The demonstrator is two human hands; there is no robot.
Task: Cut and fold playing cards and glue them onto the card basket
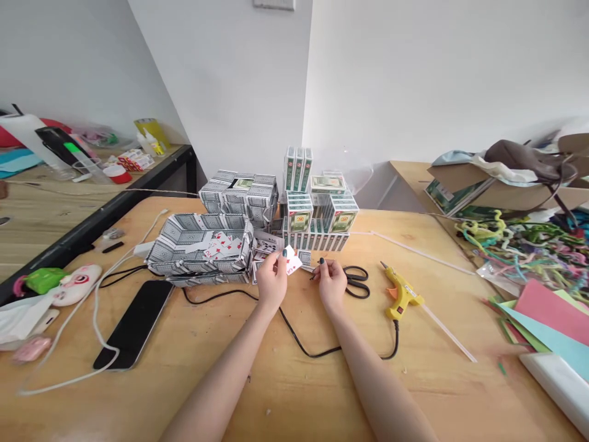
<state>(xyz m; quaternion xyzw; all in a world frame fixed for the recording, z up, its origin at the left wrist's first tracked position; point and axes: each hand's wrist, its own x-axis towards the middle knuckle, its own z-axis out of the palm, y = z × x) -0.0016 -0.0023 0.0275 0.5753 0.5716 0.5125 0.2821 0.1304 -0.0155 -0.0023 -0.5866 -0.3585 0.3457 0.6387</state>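
Observation:
A playing card (293, 260) with red marks is pinched between the thumb and fingers of my left hand (271, 282). My right hand (331, 284) is a short way to the right, its fingers curled together; whatever they hold, if anything, is hidden. Black-handled scissors (359, 284) lie right beside it, their blades mostly covered by the hand. Left of my hands stands an open box made of folded playing cards (170, 245), with loose cards (223, 245) inside. More loose cards (267, 244) lie between that box and my left hand.
Packed card decks (317, 239) are stacked at the back, next to another card-built box (239, 196). A yellow glue gun (402, 294) lies at right, its black cord crossing the table. Left are a phone (135, 322) and white cable (96, 301); coloured paper (552, 316) is far right.

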